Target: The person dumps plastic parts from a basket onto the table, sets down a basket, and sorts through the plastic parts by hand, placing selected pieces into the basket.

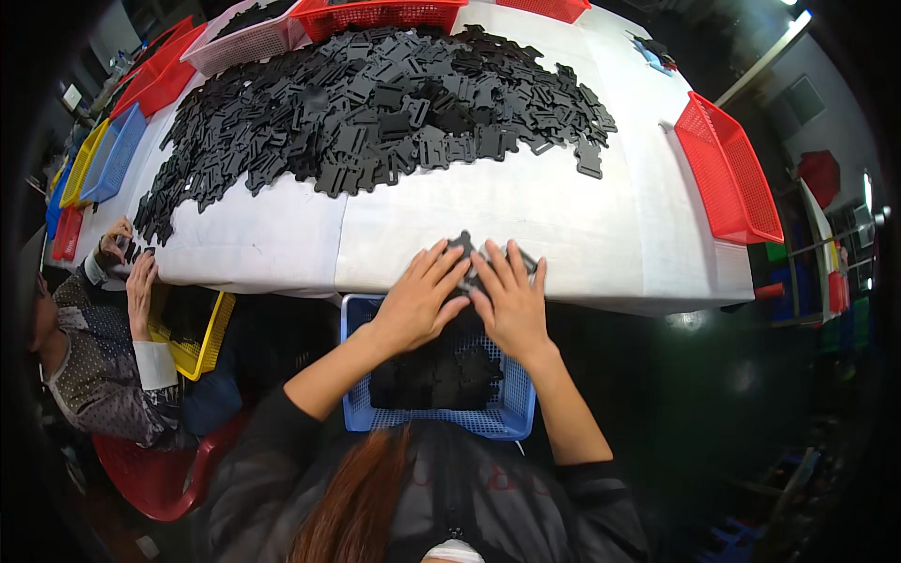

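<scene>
At the table's near edge lie a few flat black plastic buckle parts (463, 240), mostly covered by my hands. My left hand (418, 300) rests on them with its fingers stretched out. Close beside it, my right hand (512, 305) lies over the same parts, fingers spread and pointing away from me. Below both hands, a blue plastic basket (357, 314) holds more black parts (436, 375). Farther back on the table spreads a big heap of the same black buckle parts (366, 113), with one loose part (588, 159) at its right end.
A white cloth covers the table (272, 230). Toward the right edge stands a red basket (727, 174); other red, pink, blue and yellow baskets line the back and left. At left, a co-worker's hands (141, 286) handle small black parts above a yellow basket (221, 333).
</scene>
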A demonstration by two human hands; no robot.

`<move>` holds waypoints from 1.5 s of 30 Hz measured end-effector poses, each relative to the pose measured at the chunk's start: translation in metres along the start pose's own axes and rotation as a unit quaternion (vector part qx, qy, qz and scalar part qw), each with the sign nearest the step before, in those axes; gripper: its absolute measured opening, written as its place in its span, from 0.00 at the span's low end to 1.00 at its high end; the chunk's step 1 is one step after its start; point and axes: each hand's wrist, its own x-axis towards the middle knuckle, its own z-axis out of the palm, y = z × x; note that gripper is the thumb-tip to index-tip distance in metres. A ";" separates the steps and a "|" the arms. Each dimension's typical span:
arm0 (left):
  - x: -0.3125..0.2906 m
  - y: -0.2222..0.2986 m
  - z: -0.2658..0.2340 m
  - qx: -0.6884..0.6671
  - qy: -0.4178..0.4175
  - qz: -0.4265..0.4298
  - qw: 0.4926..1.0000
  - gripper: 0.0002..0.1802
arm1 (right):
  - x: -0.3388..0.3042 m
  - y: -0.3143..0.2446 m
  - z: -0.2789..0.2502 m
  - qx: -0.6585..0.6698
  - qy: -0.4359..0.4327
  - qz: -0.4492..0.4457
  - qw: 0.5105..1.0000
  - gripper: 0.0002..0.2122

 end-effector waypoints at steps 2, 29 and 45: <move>-0.013 0.008 -0.008 -0.043 0.007 0.009 0.999 0.20 | -0.002 -0.003 -0.010 0.024 -0.013 0.007 1.000 0.21; 0.179 -0.026 0.067 -0.016 -0.001 0.042 0.999 0.38 | 0.203 0.276 -0.004 0.164 0.123 0.117 0.972 0.19; 0.066 -0.029 0.029 0.094 0.020 -0.040 0.995 0.22 | 0.118 0.119 0.003 0.251 0.094 0.027 0.963 0.14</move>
